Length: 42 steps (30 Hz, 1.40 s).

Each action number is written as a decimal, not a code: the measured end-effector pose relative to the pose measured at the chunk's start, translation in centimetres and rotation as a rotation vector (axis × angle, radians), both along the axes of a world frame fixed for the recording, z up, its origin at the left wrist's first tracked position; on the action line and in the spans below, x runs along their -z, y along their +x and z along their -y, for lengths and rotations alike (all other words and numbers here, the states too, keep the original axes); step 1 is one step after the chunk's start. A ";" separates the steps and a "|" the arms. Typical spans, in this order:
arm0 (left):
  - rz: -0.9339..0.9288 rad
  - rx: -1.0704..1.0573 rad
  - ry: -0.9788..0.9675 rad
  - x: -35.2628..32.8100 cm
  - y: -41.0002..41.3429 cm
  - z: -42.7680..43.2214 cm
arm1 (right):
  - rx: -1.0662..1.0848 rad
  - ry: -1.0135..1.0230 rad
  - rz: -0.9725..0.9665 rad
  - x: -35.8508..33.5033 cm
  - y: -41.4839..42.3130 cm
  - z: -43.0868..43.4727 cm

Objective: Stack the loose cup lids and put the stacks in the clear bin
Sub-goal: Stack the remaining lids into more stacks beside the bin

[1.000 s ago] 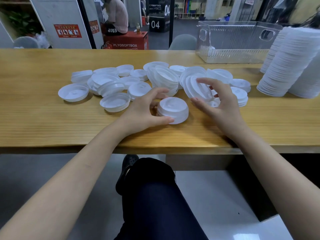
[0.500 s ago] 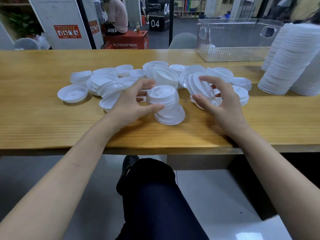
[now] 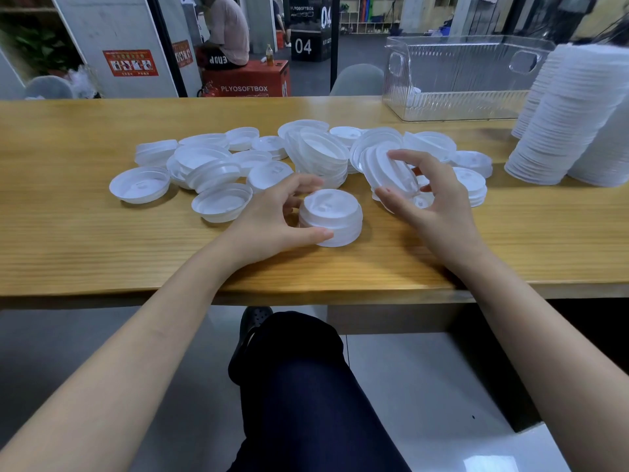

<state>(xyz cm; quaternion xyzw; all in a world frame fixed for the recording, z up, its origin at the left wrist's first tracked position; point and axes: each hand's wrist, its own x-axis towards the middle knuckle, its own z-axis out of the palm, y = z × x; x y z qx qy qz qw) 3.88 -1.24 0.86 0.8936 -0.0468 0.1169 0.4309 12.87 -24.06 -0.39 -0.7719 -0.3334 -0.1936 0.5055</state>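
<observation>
We're sitting at a long wooden table (image 3: 68, 229), and it's looking like a gym or training hall: a person (image 3: 228, 32) is perching on a red PLYOSOFTBOX (image 3: 245, 84), a black box numbered 04 (image 3: 305, 46) standing behind.

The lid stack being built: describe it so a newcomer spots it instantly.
On the wooden table, find the scatter of white lids. The stack stands just in front of it, tops up, the only one gripped by the left hand.
</observation>
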 end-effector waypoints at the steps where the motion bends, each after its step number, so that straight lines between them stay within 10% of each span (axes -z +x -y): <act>1: 0.002 -0.002 0.013 0.0 0.0 0.0 | -0.001 -0.001 -0.003 0.0 0.0 0.0; 33: -0.010 0.000 0.123 0.2 -0.2 0.0 | 0.001 -0.023 0.002 0.0 -0.2 0.0; 42: 0.251 -0.134 -0.042 0.1 -0.9 -1.2 | -0.127 -0.366 0.106 -1.6 -0.9 -2.1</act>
